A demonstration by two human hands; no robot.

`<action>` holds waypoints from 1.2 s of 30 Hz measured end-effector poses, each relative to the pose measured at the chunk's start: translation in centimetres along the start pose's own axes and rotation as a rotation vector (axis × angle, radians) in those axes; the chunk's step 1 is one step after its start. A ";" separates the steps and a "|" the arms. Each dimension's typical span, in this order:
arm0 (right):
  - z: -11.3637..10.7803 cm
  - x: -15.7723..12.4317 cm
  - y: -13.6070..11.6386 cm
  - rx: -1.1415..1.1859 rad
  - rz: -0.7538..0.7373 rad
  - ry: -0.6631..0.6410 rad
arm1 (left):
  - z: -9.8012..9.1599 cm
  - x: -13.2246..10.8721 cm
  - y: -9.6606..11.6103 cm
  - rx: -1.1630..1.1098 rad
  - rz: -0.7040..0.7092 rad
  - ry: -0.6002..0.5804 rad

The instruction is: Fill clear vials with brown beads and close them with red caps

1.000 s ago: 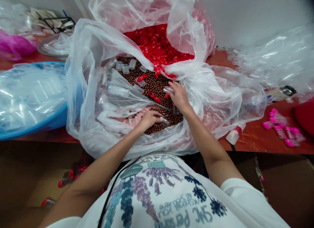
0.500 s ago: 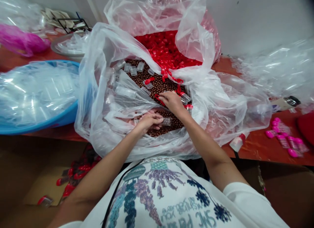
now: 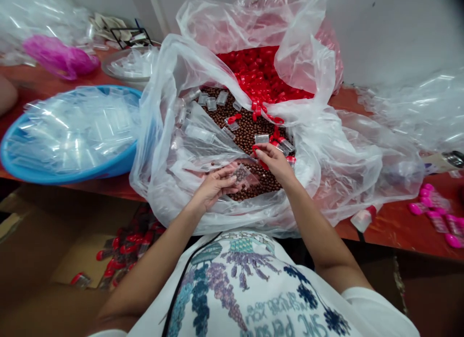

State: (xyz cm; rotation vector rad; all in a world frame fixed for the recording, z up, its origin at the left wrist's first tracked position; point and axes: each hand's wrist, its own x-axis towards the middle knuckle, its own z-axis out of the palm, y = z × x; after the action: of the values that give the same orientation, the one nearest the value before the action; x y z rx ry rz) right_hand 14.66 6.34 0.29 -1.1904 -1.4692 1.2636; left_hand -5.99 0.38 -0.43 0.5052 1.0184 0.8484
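A large translucent plastic bag (image 3: 155, 134) lies open in front of me, with small brown balls (image 3: 250, 129) inside it. My left hand (image 3: 217, 184) is low over the balls, its fingers closed on a small clear plastic container (image 3: 244, 176), held at a tilt. To its right, my right hand (image 3: 276, 164) pinches a red cap (image 3: 256, 149) between thumb and fingers, apart from the container. Several clear containers (image 3: 211, 103) lie on the balls beyond my hands. Containers with red caps (image 3: 286, 144) rest just past my right hand.
Behind the balls, another bag holds many red caps (image 3: 261, 76). A blue basin (image 3: 72, 177) of clear plastic pieces stands left. Pink-capped containers (image 3: 437, 216) lie right on the red table (image 3: 395, 233). Below left, a cardboard box (image 3: 72, 252) holds red-capped containers.
The view has swung left. In my left hand the container has turned from lying sideways to a tilt. My right hand has drawn back slightly with the red cap, uncovering a clear container behind it.
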 end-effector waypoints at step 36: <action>1.7 -6.6 1.3 -0.811 -0.503 -0.090 | 5.1 1.0 -2.9 0.090 0.034 -0.007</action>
State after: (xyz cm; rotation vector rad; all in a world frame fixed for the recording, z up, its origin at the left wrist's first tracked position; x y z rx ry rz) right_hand 14.48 -0.40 -1.32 -1.1286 -2.2742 0.3677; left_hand -0.08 -0.50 -0.71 0.6031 1.0474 0.8331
